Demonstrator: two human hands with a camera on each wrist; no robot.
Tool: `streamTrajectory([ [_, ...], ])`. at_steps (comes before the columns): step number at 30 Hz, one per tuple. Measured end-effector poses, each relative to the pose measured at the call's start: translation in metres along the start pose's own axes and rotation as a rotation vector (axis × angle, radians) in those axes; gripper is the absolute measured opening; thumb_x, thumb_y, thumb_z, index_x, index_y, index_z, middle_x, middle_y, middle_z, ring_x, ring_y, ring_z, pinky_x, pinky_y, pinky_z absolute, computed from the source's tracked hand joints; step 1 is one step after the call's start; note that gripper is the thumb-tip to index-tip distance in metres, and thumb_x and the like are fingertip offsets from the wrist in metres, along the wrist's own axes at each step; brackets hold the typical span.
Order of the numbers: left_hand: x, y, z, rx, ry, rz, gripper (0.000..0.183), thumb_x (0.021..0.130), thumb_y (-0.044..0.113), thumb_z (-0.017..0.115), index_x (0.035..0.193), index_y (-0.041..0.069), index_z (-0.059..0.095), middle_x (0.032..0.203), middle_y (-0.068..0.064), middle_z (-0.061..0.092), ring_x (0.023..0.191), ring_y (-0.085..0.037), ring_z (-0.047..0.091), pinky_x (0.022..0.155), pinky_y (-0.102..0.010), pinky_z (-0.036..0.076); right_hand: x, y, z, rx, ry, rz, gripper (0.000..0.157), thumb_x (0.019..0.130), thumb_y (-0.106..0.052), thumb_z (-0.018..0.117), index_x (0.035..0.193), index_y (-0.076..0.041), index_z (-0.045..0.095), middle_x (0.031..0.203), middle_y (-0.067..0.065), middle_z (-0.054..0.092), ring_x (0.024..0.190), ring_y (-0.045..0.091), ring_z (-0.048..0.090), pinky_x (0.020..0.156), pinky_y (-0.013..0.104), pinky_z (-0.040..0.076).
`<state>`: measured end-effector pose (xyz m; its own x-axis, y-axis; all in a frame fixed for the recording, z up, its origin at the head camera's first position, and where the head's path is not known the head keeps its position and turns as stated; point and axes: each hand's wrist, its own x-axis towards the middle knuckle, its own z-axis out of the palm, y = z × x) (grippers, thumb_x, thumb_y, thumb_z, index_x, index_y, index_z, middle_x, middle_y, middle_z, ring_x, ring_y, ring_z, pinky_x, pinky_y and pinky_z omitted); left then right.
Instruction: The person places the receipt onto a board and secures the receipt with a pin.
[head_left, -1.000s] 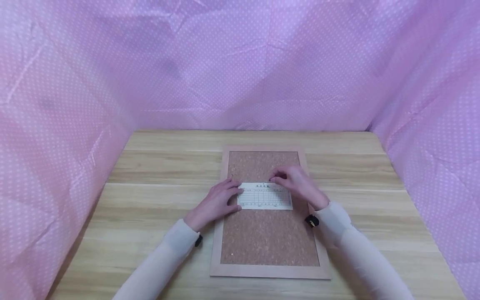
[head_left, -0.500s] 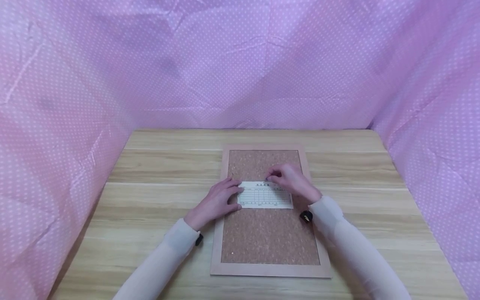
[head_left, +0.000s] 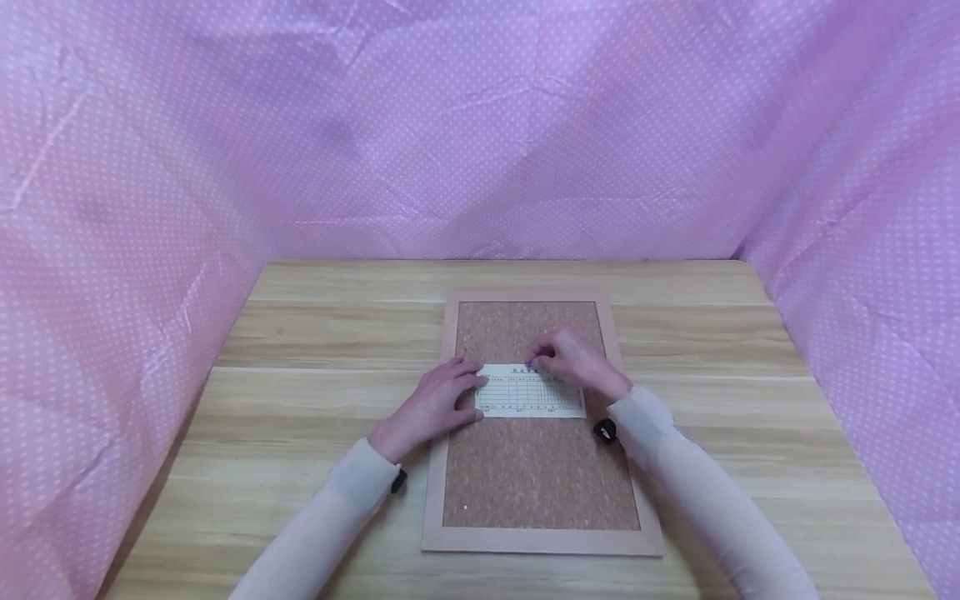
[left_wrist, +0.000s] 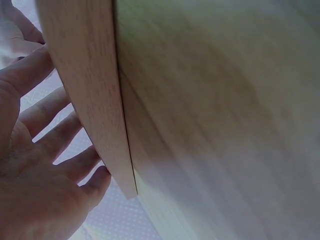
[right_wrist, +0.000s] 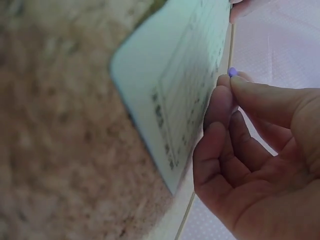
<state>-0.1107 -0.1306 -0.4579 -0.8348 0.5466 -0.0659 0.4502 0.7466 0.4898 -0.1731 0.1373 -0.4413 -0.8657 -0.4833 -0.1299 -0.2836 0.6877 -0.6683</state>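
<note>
A printed paper form (head_left: 517,392) lies flat across the framed cork board (head_left: 540,475). My left hand (head_left: 435,398) rests at its left edge, fingers spread and fairly straight, the tips on the paper. Over the form's top edge, near its middle, my right hand (head_left: 573,362) pinches a small purple push pin (right_wrist: 233,72) between thumb and index finger, the other fingers curled in. Only the pin's purple head shows; its point is hidden. In the left wrist view the left fingers (left_wrist: 60,125) reach past the board's wooden frame (left_wrist: 92,90).
The board lies on a wood-grain table (head_left: 315,400), its frame a little raised round the cork. Pink dotted cloth (head_left: 480,125) hangs behind the table and at both sides. A tiny bright dot (head_left: 465,507) shows on the lower left cork.
My right hand has slid a little to the left along the form's top edge, and the purple pin now shows at its fingertips. The left hand has stayed in place.
</note>
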Motion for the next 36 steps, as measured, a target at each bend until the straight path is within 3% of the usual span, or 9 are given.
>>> streamTrajectory([
  [36,0.002,-0.003,0.002,-0.007,-0.010,-0.010,0.052,0.092,0.025,0.081,0.136,0.003,0.066,0.156,-0.016,0.049,0.151,-0.043,0.031,0.119,-0.063,0.028,0.013,-0.004,0.003,-0.038,-0.065,0.115,0.010,0.096,-0.013,0.072,0.090,-0.014,0.078,0.082,-0.003,0.070,0.071,0.015,0.056,0.063,0.029,0.042],
])
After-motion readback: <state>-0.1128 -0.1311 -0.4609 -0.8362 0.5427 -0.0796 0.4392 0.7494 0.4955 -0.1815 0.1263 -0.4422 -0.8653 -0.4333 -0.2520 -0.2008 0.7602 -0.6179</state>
